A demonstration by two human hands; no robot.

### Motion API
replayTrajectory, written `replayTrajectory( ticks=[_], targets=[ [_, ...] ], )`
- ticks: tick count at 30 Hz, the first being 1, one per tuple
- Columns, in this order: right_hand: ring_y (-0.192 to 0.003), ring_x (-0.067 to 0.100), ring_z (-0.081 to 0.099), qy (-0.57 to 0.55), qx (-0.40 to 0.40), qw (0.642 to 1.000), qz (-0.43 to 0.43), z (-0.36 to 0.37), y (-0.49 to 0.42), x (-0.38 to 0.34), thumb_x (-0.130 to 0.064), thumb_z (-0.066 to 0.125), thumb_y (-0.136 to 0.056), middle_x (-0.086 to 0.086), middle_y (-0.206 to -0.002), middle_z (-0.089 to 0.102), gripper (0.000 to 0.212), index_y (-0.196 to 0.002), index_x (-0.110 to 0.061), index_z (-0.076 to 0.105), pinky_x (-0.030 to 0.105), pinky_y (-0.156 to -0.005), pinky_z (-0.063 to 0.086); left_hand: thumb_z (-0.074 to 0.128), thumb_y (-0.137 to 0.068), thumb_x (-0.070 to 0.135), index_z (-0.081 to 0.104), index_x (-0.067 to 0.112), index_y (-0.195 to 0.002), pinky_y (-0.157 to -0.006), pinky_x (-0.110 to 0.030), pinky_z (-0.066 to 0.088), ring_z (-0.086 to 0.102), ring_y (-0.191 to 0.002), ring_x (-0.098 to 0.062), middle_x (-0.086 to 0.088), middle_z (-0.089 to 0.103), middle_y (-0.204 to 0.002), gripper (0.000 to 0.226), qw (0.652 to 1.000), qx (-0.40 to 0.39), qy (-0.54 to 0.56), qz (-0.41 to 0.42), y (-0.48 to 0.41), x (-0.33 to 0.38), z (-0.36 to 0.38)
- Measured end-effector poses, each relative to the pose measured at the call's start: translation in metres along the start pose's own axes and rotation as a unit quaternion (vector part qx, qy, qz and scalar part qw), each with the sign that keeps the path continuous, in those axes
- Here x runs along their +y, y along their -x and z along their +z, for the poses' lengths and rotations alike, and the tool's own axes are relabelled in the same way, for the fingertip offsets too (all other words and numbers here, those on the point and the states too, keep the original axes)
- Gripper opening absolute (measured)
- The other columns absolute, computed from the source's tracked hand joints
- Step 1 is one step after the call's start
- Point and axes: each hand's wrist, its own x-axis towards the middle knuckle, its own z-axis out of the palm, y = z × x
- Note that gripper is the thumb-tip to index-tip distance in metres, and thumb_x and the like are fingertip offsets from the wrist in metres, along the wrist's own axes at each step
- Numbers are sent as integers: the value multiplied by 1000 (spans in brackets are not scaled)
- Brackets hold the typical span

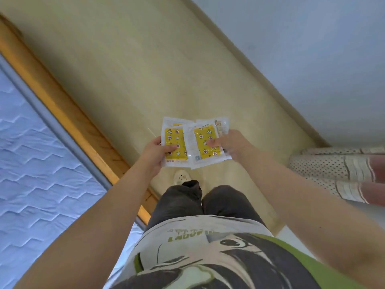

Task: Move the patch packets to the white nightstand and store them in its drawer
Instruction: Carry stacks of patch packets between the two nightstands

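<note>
Left thumb (171, 146) pressed flat on the front of the left packet (174, 140), other fingers behind it, hidden: a pinch grip. Right thumb (213, 142) same on the right packet (205, 135); fingers behind, can't tell how they lie. Left hand (155, 152) and right hand (230, 146) both out in front, arms extended.

Items are flat rectangular white plastic patch packets with yellow panels printed with stars and flowers. Each hand looks to have more than one stacked: extra edges peek out above both front ones. Right packet overlaps the left packet's edge. All are held in the air above the floor, resting on nothing.

Near to far:
- cream T-shirt (208, 253) with green and black cartoon print
- dark grey trousers (181, 201)
- one pale perforated clog (180, 177), below the packets
- light wood-look floor (125, 69)
- left: orange wooden bed frame (62, 113), grey-edged quilted white mattress (31, 153)
- right edge: two lengths of cream dotted fabric (325, 165) with striped cuffs, can't tell what they are
- far: pale blue-white wall (312, 49), beige skirting (250, 65) at its foot
</note>
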Motion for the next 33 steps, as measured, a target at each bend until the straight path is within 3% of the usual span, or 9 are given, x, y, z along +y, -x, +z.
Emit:
replayTrajectory(
  ticks=[4, 9, 13, 15, 18, 22, 27, 33],
  targets=[
    [-89, 26, 71, 4, -39, 999, -27, 23, -30, -96, -3, 84, -66, 10, -97, 73, 35, -98, -5, 70, 45, -89, 54, 61, -84, -9, 61, 6, -114, -60, -35, 60, 72, -77, -22, -12, 70, -103, 34, 999, 25, 45, 7, -35, 67, -17],
    [-82, 23, 71, 57, -86, 992, -65, 48, -94, -223, 1, 79, -70, 13, -100, 72, 37, -105, -1, 67, 35, -73, 59, 59, -84, -11, 59, 2, -118, -60, -36, 60, 72, -74, -22, -13, 69, -103, 37, 989, 81, 116, 37, -97, 166, -48],
    [-86, 26, 71, 110, -126, 983, -80, 79, -156, -336, 0, 81, -68, 13, -101, 72, 40, -105, -1, 67, 41, -81, 57, 62, -81, -12, 58, -1, -123, -63, -38, 60, 70, -84, -28, -18, 67, -111, 44, 978, 130, 154, 60, -144, 253, -67],
    [-84, 25, 71, 136, -149, 976, -81, 94, -176, -387, 2, 79, -69, 13, -102, 71, 39, -106, 0, 66, 39, -77, 58, 65, -79, -11, 58, -1, -121, -65, -39, 60, 69, -88, -31, -19, 67, -112, 44, 971, 156, 171, 65, -159, 293, -74],
    [-83, 26, 69, 183, -174, 964, -81, 116, -204, -453, 3, 78, -70, 14, -101, 70, 39, -108, 0, 65, 35, -71, 58, 66, -79, -10, 59, 3, -115, -66, -38, 60, 68, -89, -32, -18, 68, -111, 39, 962, 181, 193, 69, -181, 346, -86],
    [-90, 28, 69, 232, -196, 950, -76, 157, -242, -526, 1, 80, -68, 15, -103, 71, 42, -108, -1, 67, 40, -80, 56, 67, -79, -9, 62, 10, -103, -75, -42, 58, 69, -91, -31, -14, 69, -108, 31, 948, 221, 222, 53, -210, 401, -114],
    [-81, 25, 70, 255, -220, 938, -81, 228, -289, -614, 2, 79, -69, 13, -98, 71, 32, -98, -6, 69, 38, -76, 57, 71, -78, -5, 63, 9, -117, -84, -46, 56, 69, -94, -30, -10, 70, -109, 42, 932, 261, 248, 37, -257, 463, -176],
    [-81, 25, 70, 239, -207, 946, -68, 340, -340, -735, 4, 78, -70, 11, -96, 71, 27, -91, -10, 67, 42, -79, 56, 71, -78, -4, 63, 7, -115, -86, -49, 55, 69, -95, -32, -12, 70, -109, 39, 931, 268, 245, 29, -315, 574, -280]
  ],
)
